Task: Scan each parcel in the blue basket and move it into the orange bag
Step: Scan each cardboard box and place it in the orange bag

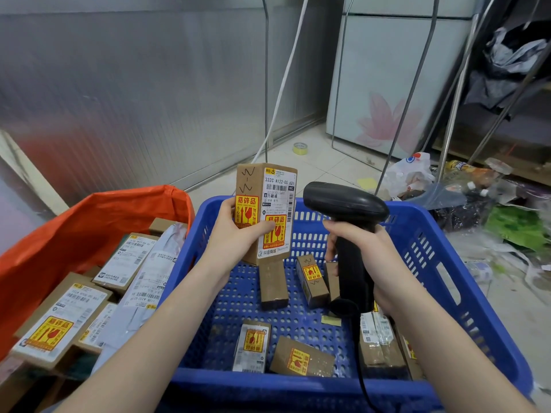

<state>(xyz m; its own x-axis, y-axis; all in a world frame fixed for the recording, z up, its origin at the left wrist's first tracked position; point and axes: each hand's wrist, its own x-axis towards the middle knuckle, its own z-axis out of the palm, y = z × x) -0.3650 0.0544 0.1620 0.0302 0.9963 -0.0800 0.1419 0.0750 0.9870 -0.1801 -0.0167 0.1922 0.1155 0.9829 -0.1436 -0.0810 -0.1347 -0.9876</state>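
Head view, frame centre: the left hand (pixel 238 231) grips a tall brown cardboard parcel (pixel 264 213) upright above the blue plastic basket (pixel 429 251), label turned toward the black handheld scanner (pixel 348 234) clasped in the right hand (pixel 372 257), likely for reading. Orange bag (pixel 74 228) waits lower left.

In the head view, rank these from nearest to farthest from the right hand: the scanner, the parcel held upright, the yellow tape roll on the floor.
1. Scanner: gripped in the right hand, over the blue basket.
2. Upright parcel: just to its left, held by the left hand.
3. Yellow tape roll: far off on the floor, beyond the basket.
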